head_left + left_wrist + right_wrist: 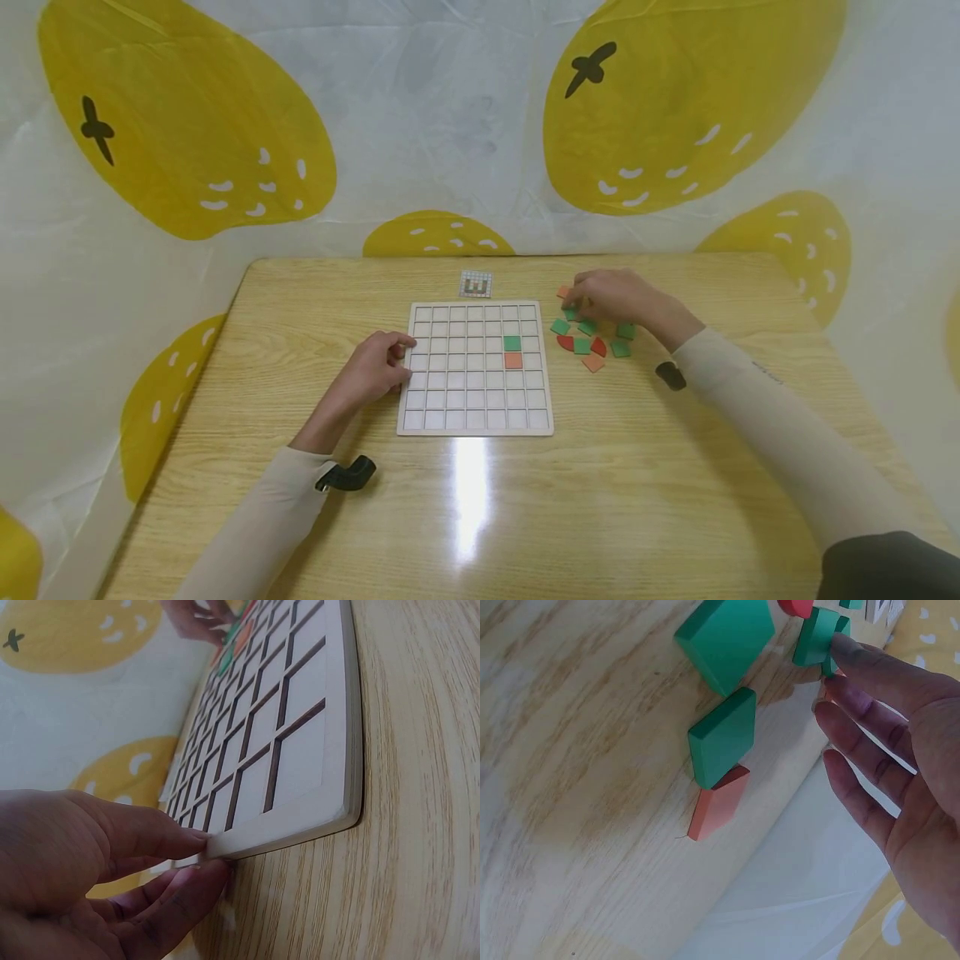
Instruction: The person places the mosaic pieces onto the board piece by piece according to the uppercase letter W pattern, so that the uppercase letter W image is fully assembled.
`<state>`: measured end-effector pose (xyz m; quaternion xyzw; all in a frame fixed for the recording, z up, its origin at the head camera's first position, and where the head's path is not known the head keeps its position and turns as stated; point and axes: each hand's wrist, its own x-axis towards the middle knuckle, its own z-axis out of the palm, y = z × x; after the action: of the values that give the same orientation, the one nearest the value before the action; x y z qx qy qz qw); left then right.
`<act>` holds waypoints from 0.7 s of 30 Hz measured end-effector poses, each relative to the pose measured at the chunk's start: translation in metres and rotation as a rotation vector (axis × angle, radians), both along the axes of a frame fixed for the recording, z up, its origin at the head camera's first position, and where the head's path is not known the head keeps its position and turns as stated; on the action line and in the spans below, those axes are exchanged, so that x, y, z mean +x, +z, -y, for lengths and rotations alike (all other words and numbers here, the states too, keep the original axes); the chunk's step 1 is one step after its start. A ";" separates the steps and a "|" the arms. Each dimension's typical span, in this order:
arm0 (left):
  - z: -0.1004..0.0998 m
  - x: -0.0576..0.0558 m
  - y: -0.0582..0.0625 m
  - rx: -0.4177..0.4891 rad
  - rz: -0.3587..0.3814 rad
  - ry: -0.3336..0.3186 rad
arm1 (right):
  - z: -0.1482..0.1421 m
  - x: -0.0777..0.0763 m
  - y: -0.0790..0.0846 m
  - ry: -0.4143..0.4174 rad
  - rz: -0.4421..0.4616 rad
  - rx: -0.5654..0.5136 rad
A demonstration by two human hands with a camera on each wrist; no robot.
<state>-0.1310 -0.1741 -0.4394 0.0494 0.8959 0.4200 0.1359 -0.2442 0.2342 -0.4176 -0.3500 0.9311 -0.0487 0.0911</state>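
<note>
A pale wooden grid board (456,400) lies flat, with a green square tile (512,343) and an orange square tile (513,361) in neighbouring cells. My left hand (372,364) holds the board's left edge; in the left wrist view the thumb (184,834) rests on the rim, with the other fingers low at its side. To the right, my right hand (611,296) is over the far part of a loose pile. Its thumb and index fingertip pinch a green tile (828,666) close beside another green tile (815,636).
Loose green tiles (621,349), orange tiles (593,363) and red quarter-round pieces (597,347) lie on the wooden table (615,467) right of the board. A small pattern card (476,284) lies behind the board. A patterned cloth (442,125) hangs at the table's back edge.
</note>
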 end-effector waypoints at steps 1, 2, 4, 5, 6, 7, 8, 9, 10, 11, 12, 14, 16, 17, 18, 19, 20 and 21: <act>0.000 0.000 0.000 -0.001 0.000 0.000 | 0.000 0.000 0.000 -0.001 0.003 0.002; 0.000 0.000 0.000 -0.001 0.000 0.000 | 0.000 0.000 0.001 0.000 0.005 0.005; 0.000 0.000 0.000 -0.002 0.000 0.001 | 0.000 0.001 0.001 -0.004 0.008 0.011; 0.000 0.000 0.000 -0.002 0.000 0.001 | 0.000 0.001 0.001 -0.005 0.011 0.012; 0.000 0.000 0.000 -0.003 0.001 0.001 | 0.000 0.001 0.001 -0.005 0.013 0.016; 0.000 0.000 0.000 -0.003 0.002 0.002 | 0.000 0.001 0.001 -0.005 0.015 0.018; 0.000 0.000 0.000 -0.004 0.003 0.002 | 0.000 0.001 0.002 -0.006 0.017 0.020; 0.000 -0.001 0.000 -0.005 0.004 0.002 | 0.001 0.001 0.002 -0.006 0.018 0.022; 0.000 -0.001 0.000 -0.006 0.005 0.003 | 0.001 0.001 0.002 -0.006 0.020 0.024; 0.000 -0.001 -0.001 -0.005 0.006 0.002 | 0.001 0.001 0.002 -0.006 0.021 0.029; 0.000 -0.001 -0.001 -0.004 0.007 0.003 | 0.001 0.000 0.002 -0.007 0.022 0.034; 0.001 -0.001 -0.001 0.000 0.007 0.002 | 0.002 -0.001 0.001 -0.008 0.026 0.038; 0.001 -0.001 -0.001 0.004 0.007 0.001 | 0.002 -0.003 0.000 -0.010 0.031 0.041; 0.001 -0.001 0.000 0.004 0.005 0.000 | 0.002 -0.004 -0.001 -0.015 0.034 0.042; 0.001 -0.001 0.000 0.005 0.005 0.000 | 0.002 -0.004 -0.001 -0.017 0.037 0.043; 0.001 -0.001 0.000 0.004 0.004 -0.001 | 0.002 -0.005 -0.001 -0.019 0.039 0.044; 0.001 0.000 0.000 0.004 0.004 -0.001 | 0.001 -0.005 -0.001 -0.023 0.038 0.047; 0.001 0.000 0.000 0.002 0.003 -0.001 | 0.001 -0.006 -0.002 -0.026 0.037 0.051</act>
<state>-0.1314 -0.1752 -0.4397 0.0492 0.8953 0.4209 0.1372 -0.2500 0.2332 -0.4193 -0.3345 0.9346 -0.0328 0.1164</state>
